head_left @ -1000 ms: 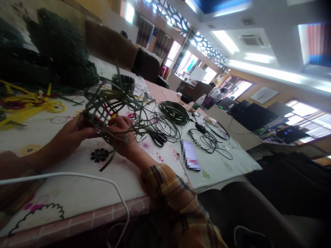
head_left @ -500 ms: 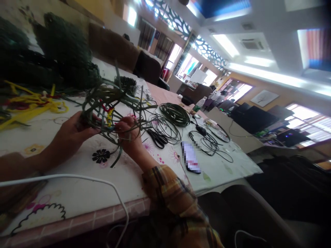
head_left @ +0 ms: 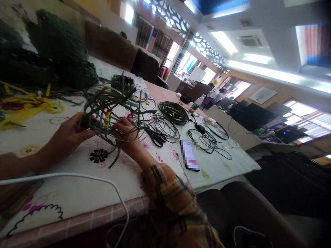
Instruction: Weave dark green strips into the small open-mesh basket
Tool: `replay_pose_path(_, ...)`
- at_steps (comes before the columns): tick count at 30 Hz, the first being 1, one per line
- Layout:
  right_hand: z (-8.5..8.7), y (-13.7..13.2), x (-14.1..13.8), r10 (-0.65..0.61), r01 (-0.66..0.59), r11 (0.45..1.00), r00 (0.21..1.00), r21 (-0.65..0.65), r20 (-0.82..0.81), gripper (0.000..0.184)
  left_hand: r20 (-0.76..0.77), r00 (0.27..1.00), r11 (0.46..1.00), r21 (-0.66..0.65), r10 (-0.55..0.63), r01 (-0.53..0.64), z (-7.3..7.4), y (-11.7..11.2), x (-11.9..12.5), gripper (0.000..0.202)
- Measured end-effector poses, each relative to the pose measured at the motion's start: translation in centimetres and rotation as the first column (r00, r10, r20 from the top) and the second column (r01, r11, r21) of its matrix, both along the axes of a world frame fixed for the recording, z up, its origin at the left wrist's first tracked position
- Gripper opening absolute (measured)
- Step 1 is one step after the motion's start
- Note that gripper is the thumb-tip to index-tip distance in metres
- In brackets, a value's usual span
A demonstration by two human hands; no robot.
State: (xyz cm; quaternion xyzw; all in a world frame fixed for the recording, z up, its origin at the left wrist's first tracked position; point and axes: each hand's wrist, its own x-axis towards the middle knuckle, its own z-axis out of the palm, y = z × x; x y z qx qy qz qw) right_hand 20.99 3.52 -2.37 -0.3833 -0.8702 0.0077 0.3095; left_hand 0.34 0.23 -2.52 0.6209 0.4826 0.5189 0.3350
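Note:
A loose, open weave of dark green flat strips [head_left: 116,97] stands above the table, its ends sticking out in several directions. Yellow and red ties [head_left: 106,116] show inside it. My left hand [head_left: 74,129] is closed on its left lower edge, thumb in front. My right hand [head_left: 125,132] has its fingers bent around the lower right part, behind a few thin strips; the fingertips are partly hidden. One strip hangs down between the hands. Black-handled scissors [head_left: 156,137] lie just right of my right hand.
A coil of green strip [head_left: 173,112], a phone [head_left: 189,155], black cable [head_left: 207,140] and a bottle [head_left: 198,102] lie to the right. Yellow strips [head_left: 28,106] and dark green woven pieces [head_left: 59,51] are at left. A white cable [head_left: 77,175] crosses the front.
The view has shifted slightly. Both hands keep their hold on the woven strips, and the right fingers have moved a little at the lower edge.

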Motion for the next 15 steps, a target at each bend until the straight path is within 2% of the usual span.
replay_pose_path(5,0.1,-0.5,-0.2,0.005,-0.005,1.0,1.0,-0.022,0.013,0.019,-0.061,0.998,1.0,-0.02,-0.015,0.014,0.6,-0.5,0.6,0.046)
replay_pose_path(10,0.2,-1.2,-0.7,0.038,-0.041,0.997,0.998,-0.068,-0.044,0.016,0.093,0.986,0.986,-0.081,-0.141,0.149,0.8,-0.6,0.9,0.045)
replay_pose_path(12,0.1,-1.4,-0.9,0.018,-0.025,0.995,0.997,-0.094,-0.072,0.013,0.113,0.979,0.978,-0.105,-0.171,0.183,0.7,-0.3,0.7,0.046)
replay_pose_path(15,0.1,-1.8,-1.1,-0.078,0.051,0.981,0.987,-0.187,-0.14,0.016,0.073,0.969,0.964,-0.102,-0.238,0.244,0.4,0.1,0.3,0.048)
